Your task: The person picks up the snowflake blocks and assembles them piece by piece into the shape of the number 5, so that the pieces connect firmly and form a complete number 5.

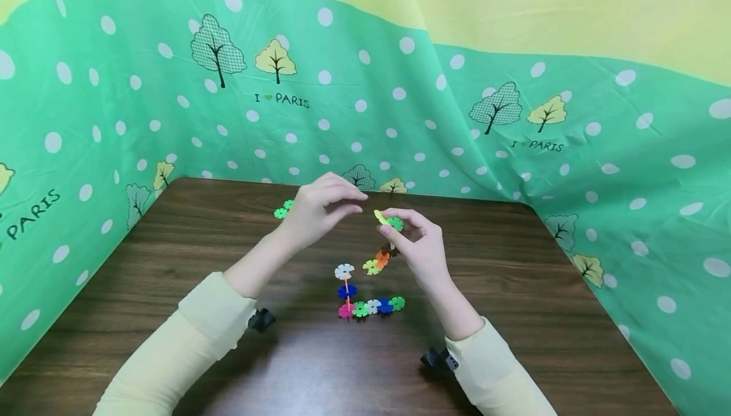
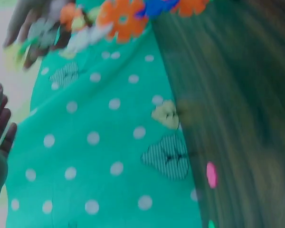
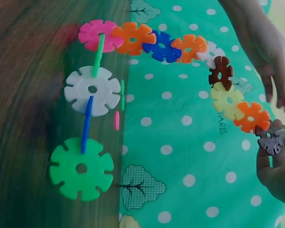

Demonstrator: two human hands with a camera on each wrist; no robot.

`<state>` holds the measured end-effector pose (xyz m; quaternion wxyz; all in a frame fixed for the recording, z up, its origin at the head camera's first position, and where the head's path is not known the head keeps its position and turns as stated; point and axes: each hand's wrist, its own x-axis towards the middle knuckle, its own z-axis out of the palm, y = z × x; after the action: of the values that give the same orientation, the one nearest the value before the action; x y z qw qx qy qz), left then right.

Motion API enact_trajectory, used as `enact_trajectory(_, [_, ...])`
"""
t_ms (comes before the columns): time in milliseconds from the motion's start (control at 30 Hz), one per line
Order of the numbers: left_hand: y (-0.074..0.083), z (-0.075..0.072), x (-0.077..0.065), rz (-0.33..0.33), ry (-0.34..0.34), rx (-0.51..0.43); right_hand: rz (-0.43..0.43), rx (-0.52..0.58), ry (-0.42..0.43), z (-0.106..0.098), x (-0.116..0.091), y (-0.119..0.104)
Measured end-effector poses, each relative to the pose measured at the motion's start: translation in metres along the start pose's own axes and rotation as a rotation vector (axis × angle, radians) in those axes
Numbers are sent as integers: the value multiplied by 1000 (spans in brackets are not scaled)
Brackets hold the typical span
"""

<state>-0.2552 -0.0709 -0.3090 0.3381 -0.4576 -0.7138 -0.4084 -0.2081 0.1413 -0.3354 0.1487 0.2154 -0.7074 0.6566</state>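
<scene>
A chain of notched plastic snowflake discs hangs from my right hand. The fingers and thumb pinch its upper end, by a green disc and a yellow-green disc seen nearly edge-on. Below, the chain bends past a white disc and a pink disc to a green end disc. Some discs are joined at right angles. My left hand hovers just left of the right, fingers loosely bent, with nothing visible in it. In the left wrist view the chain is blurred.
Loose green discs lie at the back left of the dark wooden table, partly behind my left hand. A loose pink disc lies near the back edge. Green and yellow printed cloth surrounds the table's back and sides.
</scene>
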Motion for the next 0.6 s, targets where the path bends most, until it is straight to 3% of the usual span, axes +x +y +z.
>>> enact_trajectory(133, [-14,-18,-5,-150,-111,87,8,40,1,-4,-4,-1])
enact_trajectory(300, [-45,-38,-20,-331,-228,158,-4,97,-28,-8,-8,-1])
enact_trajectory(600, [-107,-51,-69,-534,-333,192,-17,148,-69,-10,-10,-3])
